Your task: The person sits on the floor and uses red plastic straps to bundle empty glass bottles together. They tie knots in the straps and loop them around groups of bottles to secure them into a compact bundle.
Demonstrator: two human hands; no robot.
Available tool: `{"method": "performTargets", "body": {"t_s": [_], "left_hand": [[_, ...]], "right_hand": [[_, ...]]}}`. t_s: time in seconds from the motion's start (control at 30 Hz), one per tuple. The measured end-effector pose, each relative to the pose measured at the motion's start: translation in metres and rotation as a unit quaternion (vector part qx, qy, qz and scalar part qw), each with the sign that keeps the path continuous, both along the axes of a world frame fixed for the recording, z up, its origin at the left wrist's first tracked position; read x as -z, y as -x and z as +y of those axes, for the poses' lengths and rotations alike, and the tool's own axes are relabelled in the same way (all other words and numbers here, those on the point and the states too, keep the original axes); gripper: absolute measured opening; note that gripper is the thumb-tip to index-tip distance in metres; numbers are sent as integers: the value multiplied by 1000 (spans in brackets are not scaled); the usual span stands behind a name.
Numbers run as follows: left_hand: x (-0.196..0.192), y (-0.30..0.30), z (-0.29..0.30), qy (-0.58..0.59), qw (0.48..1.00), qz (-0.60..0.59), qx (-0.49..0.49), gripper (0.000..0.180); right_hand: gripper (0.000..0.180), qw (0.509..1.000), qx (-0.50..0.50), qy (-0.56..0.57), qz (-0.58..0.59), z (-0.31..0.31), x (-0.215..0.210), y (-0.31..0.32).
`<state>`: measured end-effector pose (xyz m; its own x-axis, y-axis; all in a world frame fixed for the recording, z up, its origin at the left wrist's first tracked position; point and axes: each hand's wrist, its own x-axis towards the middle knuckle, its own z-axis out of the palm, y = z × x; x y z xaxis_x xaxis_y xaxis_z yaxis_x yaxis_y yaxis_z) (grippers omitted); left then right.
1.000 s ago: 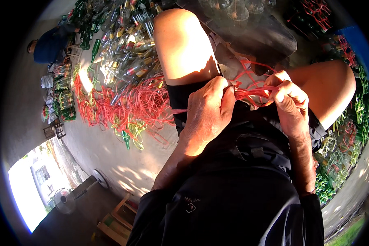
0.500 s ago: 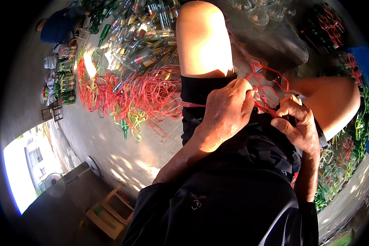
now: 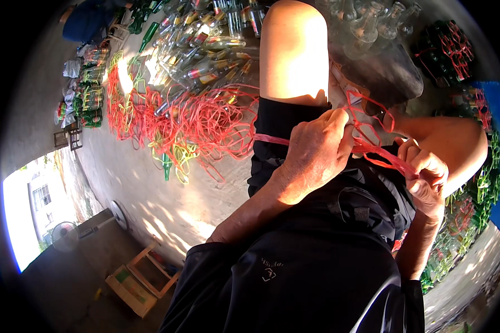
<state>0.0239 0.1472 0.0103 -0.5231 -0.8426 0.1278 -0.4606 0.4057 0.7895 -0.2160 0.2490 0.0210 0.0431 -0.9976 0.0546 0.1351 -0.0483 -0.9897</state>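
Pinkish-red plastic twine [image 3: 366,149] is stretched between my two hands above my lap. My left hand [image 3: 319,147] is closed on it, with a strand running left from the hand across my thigh toward a big tangle of red twine [image 3: 205,125] on the ground. My right hand [image 3: 425,175] grips the same twine farther right, its fingers curled in a pinch. Loose red loops [image 3: 380,105] stand up beyond the hands, between my legs. Whether a knot lies inside the left fist is hidden.
Many clear glass bottles [image 3: 205,61] lie heaped beyond the tangle. Large round clear bottles [image 3: 366,28] stand at the far right, near a bundle of dark bottles [image 3: 444,53] tied in red. Bound green bottles [image 3: 91,97] line the left. A wooden stool [image 3: 133,288] and fan [image 3: 66,236] are at lower left.
My right hand has moved right and slightly down, away from the left, drawing the twine out straight between them. The left hand stays closed. The whole view has shifted slightly.
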Motion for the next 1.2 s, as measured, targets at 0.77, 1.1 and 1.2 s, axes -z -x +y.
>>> {"method": "performTargets", "body": {"t_s": [0.77, 1.1, 1.2], "left_hand": [[0, -11, -3, 12, 1000, -9, -4, 15], [-6, -9, -7, 14, 999, 21, -21, 5], [-5, -17, -9, 1, 999, 29, -27, 7]], "right_hand": [[29, 968, 57, 55, -239, 15, -4, 37], [31, 928, 82, 60, -359, 26, -21, 53], [30, 920, 96, 60, -376, 24, -25, 54]]}}
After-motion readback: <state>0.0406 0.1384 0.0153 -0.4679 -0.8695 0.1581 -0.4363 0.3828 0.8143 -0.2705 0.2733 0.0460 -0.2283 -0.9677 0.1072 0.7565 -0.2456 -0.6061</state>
